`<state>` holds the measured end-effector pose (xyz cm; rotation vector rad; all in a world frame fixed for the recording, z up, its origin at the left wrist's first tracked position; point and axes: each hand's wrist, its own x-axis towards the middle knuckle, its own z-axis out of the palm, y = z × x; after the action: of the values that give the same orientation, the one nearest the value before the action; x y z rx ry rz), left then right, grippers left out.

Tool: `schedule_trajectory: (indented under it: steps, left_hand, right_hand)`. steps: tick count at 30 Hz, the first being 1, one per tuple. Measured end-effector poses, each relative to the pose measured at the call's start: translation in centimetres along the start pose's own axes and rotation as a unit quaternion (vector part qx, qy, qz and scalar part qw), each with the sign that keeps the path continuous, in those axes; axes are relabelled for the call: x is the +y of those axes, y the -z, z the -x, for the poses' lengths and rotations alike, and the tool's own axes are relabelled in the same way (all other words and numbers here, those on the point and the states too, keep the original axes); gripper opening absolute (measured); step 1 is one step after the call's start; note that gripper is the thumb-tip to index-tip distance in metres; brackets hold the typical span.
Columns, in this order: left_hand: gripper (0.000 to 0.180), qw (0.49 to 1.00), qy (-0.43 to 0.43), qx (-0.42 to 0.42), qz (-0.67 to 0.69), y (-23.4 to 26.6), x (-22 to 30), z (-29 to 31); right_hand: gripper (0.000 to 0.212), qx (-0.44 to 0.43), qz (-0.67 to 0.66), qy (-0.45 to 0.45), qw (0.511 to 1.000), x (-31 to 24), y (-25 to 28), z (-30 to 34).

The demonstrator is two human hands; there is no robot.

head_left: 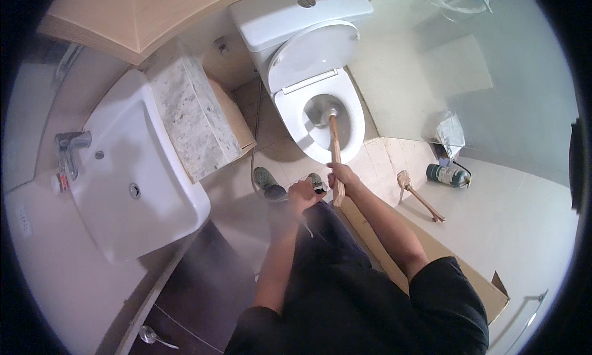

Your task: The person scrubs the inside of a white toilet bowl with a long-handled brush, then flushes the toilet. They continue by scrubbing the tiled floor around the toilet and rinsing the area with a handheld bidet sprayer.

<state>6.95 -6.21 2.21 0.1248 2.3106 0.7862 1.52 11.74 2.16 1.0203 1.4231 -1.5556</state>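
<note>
the left hand is curled round a small black-and-white object; beside it the right hand grips a wooden-handled brush, its long axis running forward, slightly leftward, its head pointing down inside the toilet bowl. beyond, the lid stands raised.

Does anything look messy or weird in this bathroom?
Yes, a bit: a brown wooden-handled tool sits at a slant near a green cylindrical container, which seems tipped on its side. Left loose like that, they look untidy. I can't see any spill.
</note>
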Motion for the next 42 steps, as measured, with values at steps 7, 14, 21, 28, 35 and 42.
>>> schedule_trajectory:
  steps: [7,14,21,28,35,42]
  left_hand:
    - [0.067,0.999,0.002,0.025,0.019,1.1,-1.8,1.4]
    - [0.066,1.000,-0.011,0.025,0.009,1.1,-3.3,1.4]
    - [0.063,0.998,-0.007,0.038,0.039,0.6,-3.3,0.8]
    - [0.063,0.995,0.075,0.057,0.024,0.3,-1.1,-0.8]
    - [0.065,0.996,0.062,0.048,0.044,1.4,1.8,-0.5]
    - [0.061,0.995,0.015,0.068,0.076,3.3,2.0,-0.7]
  right_hand:
    - [0.021,-0.110,-0.026,-0.188,0.976,-5.0,3.8,-3.7]
    - [0.029,0.141,0.561,-0.018,0.815,-7.8,6.0,-0.6]
    - [0.027,0.149,0.818,0.166,0.530,-12.3,10.3,0.0]
    - [0.023,0.086,0.894,0.138,0.417,-16.3,10.3,-13.5]
    - [0.017,0.087,0.902,0.191,0.377,-20.0,10.5,-10.2]
    - [0.015,0.047,0.989,0.102,0.101,-23.1,2.3,-4.2]
